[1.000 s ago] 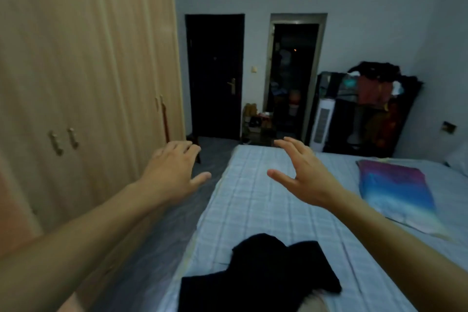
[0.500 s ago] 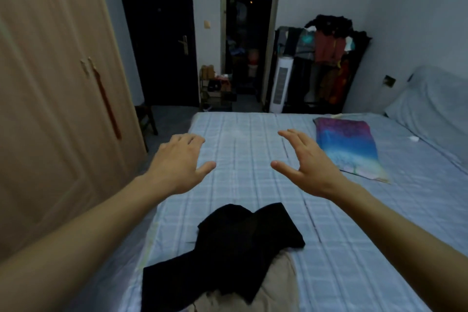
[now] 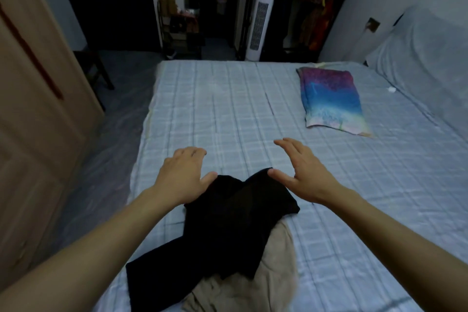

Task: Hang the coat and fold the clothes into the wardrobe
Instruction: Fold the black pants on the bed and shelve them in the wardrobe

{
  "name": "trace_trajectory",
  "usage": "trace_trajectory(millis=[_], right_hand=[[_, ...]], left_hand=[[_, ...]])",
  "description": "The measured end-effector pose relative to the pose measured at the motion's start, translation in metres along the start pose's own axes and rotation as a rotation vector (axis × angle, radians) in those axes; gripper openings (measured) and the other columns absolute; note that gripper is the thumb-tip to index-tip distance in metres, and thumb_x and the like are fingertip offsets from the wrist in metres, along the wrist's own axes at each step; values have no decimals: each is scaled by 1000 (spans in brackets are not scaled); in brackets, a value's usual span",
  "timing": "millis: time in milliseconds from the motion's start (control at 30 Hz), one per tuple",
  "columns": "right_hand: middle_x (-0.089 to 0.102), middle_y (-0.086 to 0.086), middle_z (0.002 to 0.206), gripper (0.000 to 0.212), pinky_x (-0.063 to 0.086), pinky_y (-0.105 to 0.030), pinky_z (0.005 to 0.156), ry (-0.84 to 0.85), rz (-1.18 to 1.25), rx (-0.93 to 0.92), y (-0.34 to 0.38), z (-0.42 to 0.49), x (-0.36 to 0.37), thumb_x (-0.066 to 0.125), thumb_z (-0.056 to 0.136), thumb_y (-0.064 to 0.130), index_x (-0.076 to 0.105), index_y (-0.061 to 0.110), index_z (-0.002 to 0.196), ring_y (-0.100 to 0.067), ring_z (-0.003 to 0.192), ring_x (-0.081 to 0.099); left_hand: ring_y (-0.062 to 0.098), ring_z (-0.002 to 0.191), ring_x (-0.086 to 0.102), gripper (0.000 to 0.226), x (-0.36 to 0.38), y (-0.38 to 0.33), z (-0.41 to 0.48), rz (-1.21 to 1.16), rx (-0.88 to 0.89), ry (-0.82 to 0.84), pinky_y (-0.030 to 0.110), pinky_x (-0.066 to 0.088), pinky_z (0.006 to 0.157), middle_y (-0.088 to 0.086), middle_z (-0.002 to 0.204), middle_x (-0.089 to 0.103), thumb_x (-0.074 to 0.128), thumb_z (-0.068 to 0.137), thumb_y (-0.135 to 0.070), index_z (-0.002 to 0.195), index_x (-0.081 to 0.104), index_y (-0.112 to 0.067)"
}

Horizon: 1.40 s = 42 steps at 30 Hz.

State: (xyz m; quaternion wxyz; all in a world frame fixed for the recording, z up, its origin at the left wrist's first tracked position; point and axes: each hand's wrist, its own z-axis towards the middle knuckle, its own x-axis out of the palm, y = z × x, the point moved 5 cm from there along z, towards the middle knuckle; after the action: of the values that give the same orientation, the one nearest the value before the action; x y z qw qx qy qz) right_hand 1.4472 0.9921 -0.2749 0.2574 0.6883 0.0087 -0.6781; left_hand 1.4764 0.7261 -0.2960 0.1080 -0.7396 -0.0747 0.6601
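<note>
A crumpled black garment (image 3: 228, 225) lies on the near part of the bed (image 3: 228, 114), on top of a beige garment (image 3: 268, 284). My left hand (image 3: 182, 175) hovers at the black garment's far left edge, fingers apart, thumb at the cloth. My right hand (image 3: 301, 172) hovers at its far right edge, fingers spread, holding nothing. The light wooden wardrobe (image 3: 33, 114) stands shut along the left.
A folded purple-blue cloth (image 3: 331, 101) lies on the bed's far right. A dark stool (image 3: 93, 71) stands by the wardrobe. Beyond the bed are a white tower fan (image 3: 260, 23), a rack of hanging clothes (image 3: 314, 0) and a shoe shelf (image 3: 179, 28). Grey floor runs between bed and wardrobe.
My view has turned right and tilted down from the wardrobe to the bed. Both hands have dropped toward the black garment, now at its far edges.
</note>
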Motion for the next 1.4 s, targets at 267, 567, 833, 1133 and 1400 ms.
trace_trajectory(millis=[267, 567, 833, 1133, 1400], right_hand=[[33, 1, 155, 76, 33, -48, 114, 94, 150, 60, -26, 37, 86, 51, 87, 64, 29, 27, 149, -19, 143, 29], [31, -1, 155, 76, 36, -49, 111, 257, 176, 43, -33, 48, 186, 57, 90, 54, 23, 26, 152, -22, 140, 33], [15, -3, 162, 81, 29, -45, 116, 379, 97, 111, -47, 29, 264, 58, 91, 49, 12, 29, 155, -24, 146, 22], [8, -4, 163, 84, 24, -48, 117, 596, 4, 63, -49, 17, 317, 59, 88, 55, 13, 32, 155, -27, 149, 11], [14, 0, 162, 84, 25, -47, 118, 682, 144, 256, -72, -9, 328, 65, 85, 53, 22, 28, 153, -21, 149, 14]], left_hand=[[25, 136, 37, 66, 96, 36, 15, -83, -105, 135, 41, 36, 108, 3, 150, 42, 47, 95, -59, 146, 38, -18], [24, 127, 45, 60, 200, 62, 12, -207, -225, 288, 39, 44, 102, 5, 142, 47, 51, 96, -54, 142, 41, -18], [25, 138, 36, 73, 276, 58, 16, -335, -297, 339, 39, 36, 112, 7, 155, 32, 57, 94, -49, 152, 25, -18], [23, 125, 49, 67, 313, 59, 16, -396, -370, 301, 38, 44, 104, 6, 140, 49, 60, 94, -41, 149, 31, -17], [15, 99, 54, 38, 300, 41, 9, -394, -259, 246, 35, 53, 84, -1, 111, 54, 59, 94, -35, 127, 48, -23]])
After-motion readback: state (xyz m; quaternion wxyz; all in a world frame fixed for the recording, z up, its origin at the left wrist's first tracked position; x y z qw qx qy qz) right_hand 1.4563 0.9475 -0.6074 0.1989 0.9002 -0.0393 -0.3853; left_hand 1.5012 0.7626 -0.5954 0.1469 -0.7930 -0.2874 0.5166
